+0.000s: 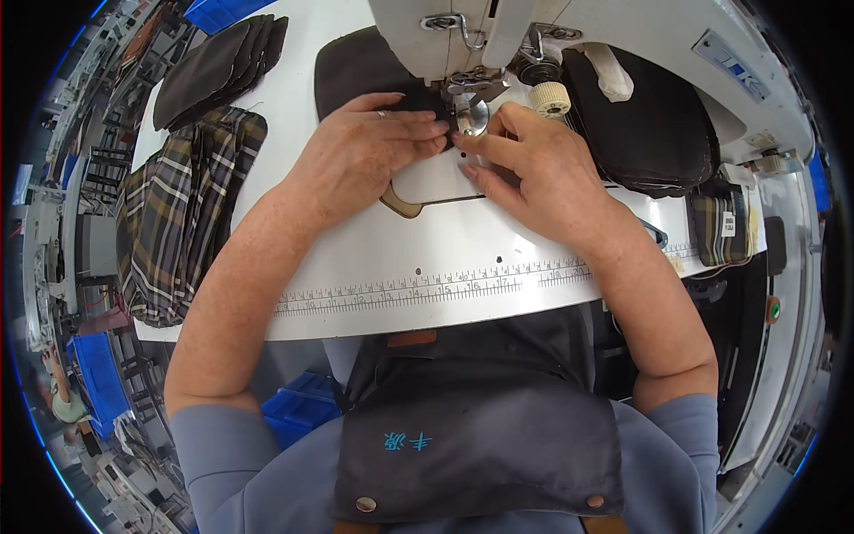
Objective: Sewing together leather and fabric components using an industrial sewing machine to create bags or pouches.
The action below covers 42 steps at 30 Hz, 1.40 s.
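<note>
A piece of black fabric [356,67] lies on the sewing machine's white bed, its right edge under the needle area [463,89]. My left hand [360,151] rests flat on this fabric, fingers stretched toward the needle, a ring on one finger. From the other side my right hand [543,165] reaches in beside the presser foot. Its index fingertip touches the fabric's edge close to my left fingertips. The thumb stays apart, lower on the bed, and the other fingers are bent. The fabric's near edge is partly hidden under my left hand.
Stacked black pieces [213,71] and plaid fabric pieces [182,214] lie at the left. More black pieces [640,125] lie under the machine arm [658,36], near a plaid piece [721,227] with a white label. A printed ruler [427,292] runs along the table's front edge.
</note>
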### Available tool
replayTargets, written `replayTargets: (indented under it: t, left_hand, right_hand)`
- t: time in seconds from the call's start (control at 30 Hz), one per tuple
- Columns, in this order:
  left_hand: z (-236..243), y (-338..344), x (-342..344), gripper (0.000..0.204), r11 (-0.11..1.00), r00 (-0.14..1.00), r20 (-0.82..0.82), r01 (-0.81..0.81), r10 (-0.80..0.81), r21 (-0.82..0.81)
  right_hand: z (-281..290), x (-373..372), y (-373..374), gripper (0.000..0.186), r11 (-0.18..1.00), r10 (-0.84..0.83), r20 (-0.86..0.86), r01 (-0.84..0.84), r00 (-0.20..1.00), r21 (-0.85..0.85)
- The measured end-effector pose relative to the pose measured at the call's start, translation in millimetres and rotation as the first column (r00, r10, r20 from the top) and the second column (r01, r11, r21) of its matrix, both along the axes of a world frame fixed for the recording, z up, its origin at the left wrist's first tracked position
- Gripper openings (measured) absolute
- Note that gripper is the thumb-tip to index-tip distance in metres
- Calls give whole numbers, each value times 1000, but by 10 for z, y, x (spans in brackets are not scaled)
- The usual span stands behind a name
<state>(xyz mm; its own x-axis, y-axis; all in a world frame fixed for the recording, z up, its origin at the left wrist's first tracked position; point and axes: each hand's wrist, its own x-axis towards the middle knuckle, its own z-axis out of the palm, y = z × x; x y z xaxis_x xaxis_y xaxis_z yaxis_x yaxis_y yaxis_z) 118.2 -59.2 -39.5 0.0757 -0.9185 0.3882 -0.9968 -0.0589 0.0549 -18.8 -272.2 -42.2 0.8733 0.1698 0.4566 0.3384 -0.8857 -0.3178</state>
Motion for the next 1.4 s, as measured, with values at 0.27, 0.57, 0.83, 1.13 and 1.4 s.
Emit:
replayTargets:
  t: [0.27, 0.57, 0.83, 1.13, 1.4]
  left_hand:
    - [5, -112, 9, 27, 998, 973, 224, -46, 52, -33]
    - [20, -207, -322, 35, 964, 929, 266, -264, 256, -4]
    - [36, -220, -393, 38, 954, 940, 183, -298, 289, 25]
    - [239, -167, -367, 36, 957, 961, -19, -271, 274, 104]
    - [27, -43, -292, 35, 971, 942, -233, -237, 240, 42]
  right_hand:
    - [1, -6, 18, 33, 990, -82, -3, 81, 997, -114]
    - [-5, -28, -13, 32, 995, -64, -10, 63, 998, -82]
    - [-18, -7, -18, 32, 997, -56, 1, 56, 998, -56]
    - [-37, -30, -29, 31, 995, -59, 20, 61, 998, -76]
    - [-40, -21, -6, 26, 997, -42, 47, 45, 998, -56]
